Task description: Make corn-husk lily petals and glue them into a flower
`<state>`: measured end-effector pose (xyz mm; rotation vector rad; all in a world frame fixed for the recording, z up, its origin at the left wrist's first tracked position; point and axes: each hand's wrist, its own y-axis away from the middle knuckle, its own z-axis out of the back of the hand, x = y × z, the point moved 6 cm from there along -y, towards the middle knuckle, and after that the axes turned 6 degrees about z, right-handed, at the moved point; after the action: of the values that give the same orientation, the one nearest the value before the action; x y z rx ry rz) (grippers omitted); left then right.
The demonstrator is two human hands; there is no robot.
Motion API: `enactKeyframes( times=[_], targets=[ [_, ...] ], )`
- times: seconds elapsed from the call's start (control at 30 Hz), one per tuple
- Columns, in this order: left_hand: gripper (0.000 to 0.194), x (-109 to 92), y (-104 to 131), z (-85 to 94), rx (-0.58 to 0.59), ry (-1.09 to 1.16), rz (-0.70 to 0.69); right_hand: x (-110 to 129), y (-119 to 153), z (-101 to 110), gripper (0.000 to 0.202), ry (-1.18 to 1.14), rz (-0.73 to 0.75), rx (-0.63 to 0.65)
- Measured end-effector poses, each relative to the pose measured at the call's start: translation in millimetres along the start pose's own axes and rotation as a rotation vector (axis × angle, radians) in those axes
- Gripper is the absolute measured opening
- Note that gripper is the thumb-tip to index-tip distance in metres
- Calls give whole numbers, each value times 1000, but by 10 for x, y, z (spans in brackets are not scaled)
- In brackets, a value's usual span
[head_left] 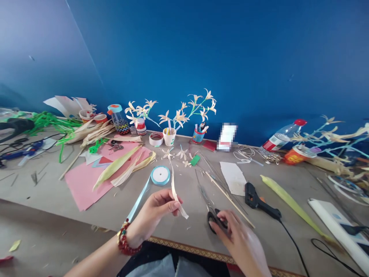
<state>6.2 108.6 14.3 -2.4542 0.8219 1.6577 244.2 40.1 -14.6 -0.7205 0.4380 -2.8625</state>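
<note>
Between the thumb and fingers of my left hand [165, 204] is a narrow cream husk strip [173, 188], its lower end sticking out past the fingertips. My right hand [236, 232] is closed at the black handles of a pair of scissors [213, 215], whose blades point away from me over the table. A roll of light blue ribbon [160, 175] lies flat beyond my left hand, its loose end running toward my beaded wrist. Small cream flowers [182, 154] lie behind the strip.
Cream flowers stand in a paper cup [169, 137] near the blue wall. Pink paper [83, 184] with husks lies left. A thin stick [230, 200], a black glue gun [261, 202] with its cord, a green husk [291, 200] and a bottle [281, 138] are on the right.
</note>
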Motion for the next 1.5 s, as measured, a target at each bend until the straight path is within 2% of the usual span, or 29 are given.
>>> enactKeyframes(
  times=[0.13, 0.27, 0.37, 0.47, 0.53, 0.6, 0.73, 0.87, 1.03, 1.23, 1.5],
  targets=[
    [18, -113, -22, -22, 42, 17, -14, -102, 72, 31, 20, 138, 31, 7],
    [20, -146, -39, -83, 54, 66, -36, -217, 32, 34, 14, 148, -70, 50],
    [18, -113, -42, -99, 51, 153, -37, -449, 10, 21, 23, -109, -266, 116],
    [18, -72, -50, -113, 59, 235, -37, -573, 46, -18, 39, -613, -469, 166],
    [18, -52, -63, -135, 65, 265, -35, -512, 84, -10, 50, -905, -518, 98],
    [17, -44, -81, -175, 74, 280, -33, -350, 148, -43, 57, -1111, -520, 56],
    [15, -39, -114, -291, 100, 296, -19, 173, 305, -279, 64, -1349, -463, 283],
    [16, 1, -129, -381, 113, 317, 23, 447, 338, -332, 71, -1417, -431, 326],
    [15, 42, -134, -452, 137, 330, 34, 478, 294, -297, 71, -1378, -387, 374],
    [14, 61, -180, -511, 145, 367, 38, 417, 304, -323, 71, -1409, -401, 342],
    [18, 87, -205, -558, 136, 305, 40, 447, 302, -288, 69, -1406, -397, 376]
  ],
)
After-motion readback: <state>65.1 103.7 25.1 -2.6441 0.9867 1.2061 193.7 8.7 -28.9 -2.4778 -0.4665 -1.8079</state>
